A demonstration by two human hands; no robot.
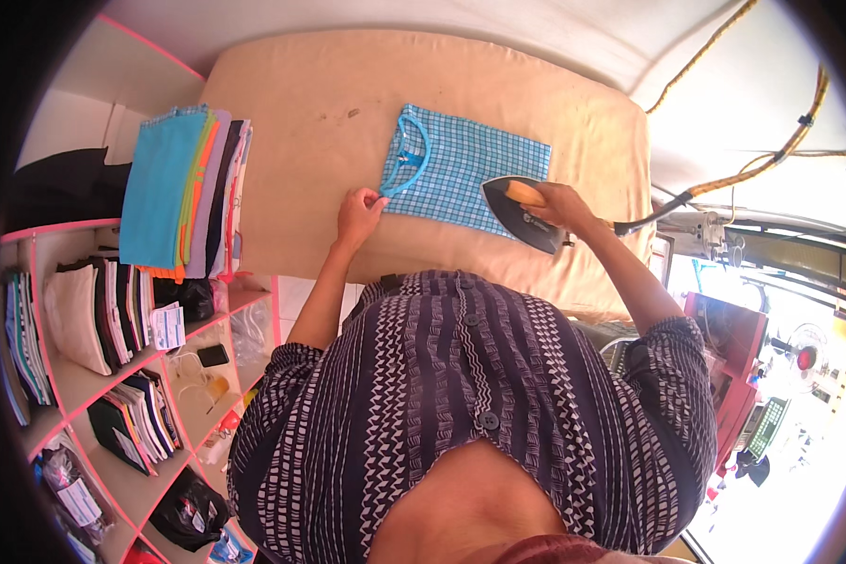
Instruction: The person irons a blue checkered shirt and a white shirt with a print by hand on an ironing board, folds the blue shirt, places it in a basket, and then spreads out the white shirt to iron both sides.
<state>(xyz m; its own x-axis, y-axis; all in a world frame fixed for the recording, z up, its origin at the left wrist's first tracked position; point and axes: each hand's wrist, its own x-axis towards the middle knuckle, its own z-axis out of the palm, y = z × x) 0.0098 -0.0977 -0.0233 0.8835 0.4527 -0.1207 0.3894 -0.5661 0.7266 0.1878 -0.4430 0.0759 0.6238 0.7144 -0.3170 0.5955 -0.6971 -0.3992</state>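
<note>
A folded blue checked garment (465, 162) with a plain light-blue neckband lies flat on a padded table with a tan cloth cover (289, 141). My right hand (564, 206) grips the orange handle of a black iron (518, 218), which rests over the garment's near right corner. Its pointed tip faces the upper left. The fingertips of my left hand (361, 211) pinch the near left corner of the garment beside the neckband.
A stack of folded clothes (162, 190) stands at the table's left edge. Pink-edged shelves (106, 381) with more clothes and bags stand at left. A wrapped cord (747, 176) runs from the iron to the upper right. A fan (807, 357) stands far right.
</note>
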